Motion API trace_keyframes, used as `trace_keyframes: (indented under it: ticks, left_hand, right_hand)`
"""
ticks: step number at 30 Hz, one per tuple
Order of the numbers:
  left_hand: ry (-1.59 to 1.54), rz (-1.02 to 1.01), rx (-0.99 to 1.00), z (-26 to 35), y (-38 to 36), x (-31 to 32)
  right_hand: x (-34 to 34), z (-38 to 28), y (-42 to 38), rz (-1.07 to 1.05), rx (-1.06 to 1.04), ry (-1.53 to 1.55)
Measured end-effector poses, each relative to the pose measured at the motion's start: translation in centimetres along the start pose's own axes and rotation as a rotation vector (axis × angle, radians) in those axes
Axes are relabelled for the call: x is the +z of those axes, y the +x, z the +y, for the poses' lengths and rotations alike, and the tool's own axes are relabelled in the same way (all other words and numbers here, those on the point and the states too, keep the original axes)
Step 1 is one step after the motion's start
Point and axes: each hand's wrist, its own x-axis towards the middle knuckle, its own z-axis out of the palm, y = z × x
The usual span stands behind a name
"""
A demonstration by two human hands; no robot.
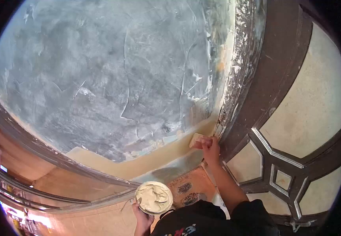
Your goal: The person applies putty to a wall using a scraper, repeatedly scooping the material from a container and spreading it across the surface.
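My right hand (pixel 210 150) is closed on a small flat scraper (pixel 197 141), its blade coated with pale paste. The scraper lies against the wall (pixel 99 86), near the corner where the wall meets dark trim. A smooth cream band of filler (pixel 139 164) runs along the wall's lower part, up to the blade. Lower down, my left hand (pixel 141 214) grips a round tub of filler (pixel 154 198) by its side. Thick, swirled cream paste fills the tub. The blade's edge and most of my left fingers are hidden.
Dark wooden panelling (pixel 276 70) with cream insets and silver moulding stands on the right. A brown ledge (pixel 36 141) borders the wall at lower left. Below is an orange-brown surface with a dark-stained patch (pixel 190 187). My black sleeve (pixel 253 216) shows at the bottom.
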Motion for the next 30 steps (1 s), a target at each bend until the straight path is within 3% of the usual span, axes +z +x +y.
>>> trace_keyframes:
  ticks: [2,5,7,8,10,14,16,17,19,20,22,26,28,29,30]
  left_hand:
    - [-0.034,-0.018,-0.016,-0.2,0.2,-0.8]
    - [-0.04,-0.009,-0.015,-0.7,0.6,-1.9]
    - [-0.063,-0.019,-0.031,-0.8,0.7,-2.4]
    - [-0.027,-0.021,-0.027,-0.8,0.9,-2.6]
    - [-0.033,-0.019,-0.02,-0.7,1.1,-2.5]
    - [-0.078,-0.018,-0.037,-0.1,0.6,-2.1]
    - [-0.075,-0.008,-0.033,-0.1,0.6,-2.3]
    - [-0.07,-0.001,-0.032,-0.1,0.6,-2.4]
    - [-0.064,0.001,-0.031,-0.2,0.6,-2.6]
    - [-0.066,-0.015,-0.043,-0.2,0.5,-2.8]
    - [-0.069,-0.01,-0.047,-0.2,0.4,-3.2]
    - [-0.039,-0.019,-0.008,0.0,-0.1,-3.3]
    - [-0.057,-0.011,-0.001,-0.1,-0.2,-3.6]
    - [-0.06,-0.009,0.004,-0.1,-0.2,-3.8]
    - [-0.061,0.017,-0.008,-0.2,-0.3,-3.9]
  right_hand:
    - [-0.9,-1.4,-1.4,0.025,-0.075,-0.297]
    - [2.1,-0.7,-4.7,-0.117,-0.143,-0.39]
    - [4.0,-2.1,-6.4,-0.286,-0.056,-0.19]
    - [4.6,-2.7,-7.1,-0.287,-0.056,-0.188]
    - [5.4,-3.5,-8.2,-0.487,-0.03,-0.216]
    - [6.6,-4.4,-8.9,-0.554,-0.069,-0.215]
    - [7.8,-5.5,-9.1,-0.557,-0.324,-0.325]
    - [8.4,-6.2,-9.1,-0.557,-0.32,-0.327]
    - [9.3,-7.4,-8.4,-0.53,-0.568,-0.27]
    - [9.3,-7.2,-7.6,-0.527,-0.568,-0.271]
    - [8.9,-5.6,-5.7,-0.395,-0.281,-0.327]
    - [2.7,-0.6,-0.8,-0.15,-0.11,-0.073]
    - [-0.8,0.5,-0.9,-0.014,-0.111,-0.478]
    - [-2.0,2.7,-1.2,-0.018,-0.114,-0.477]
    - [-2.5,6.3,-1.8,0.033,0.054,-0.334]
